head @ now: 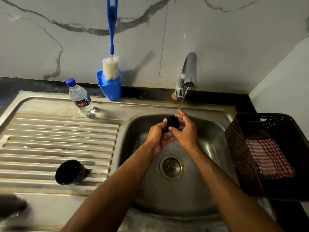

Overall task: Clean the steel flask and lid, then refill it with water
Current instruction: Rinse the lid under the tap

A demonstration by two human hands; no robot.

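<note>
Two hands over the sink (215, 131), left hand (158, 136) and right hand (185, 131) both gripping a small black lid (172, 122), tap (189, 71) water running onto it

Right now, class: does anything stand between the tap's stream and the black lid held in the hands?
Nothing visible does. The tap pours straight onto the black lid, which the left hand and right hand hold over the sink.

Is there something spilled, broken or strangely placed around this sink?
Nothing looks spilled or broken. Both hands, left and right, hold a small black lid under the tap's running water. A black cup lies on its side on the draining board, maybe left there to drain.
</note>
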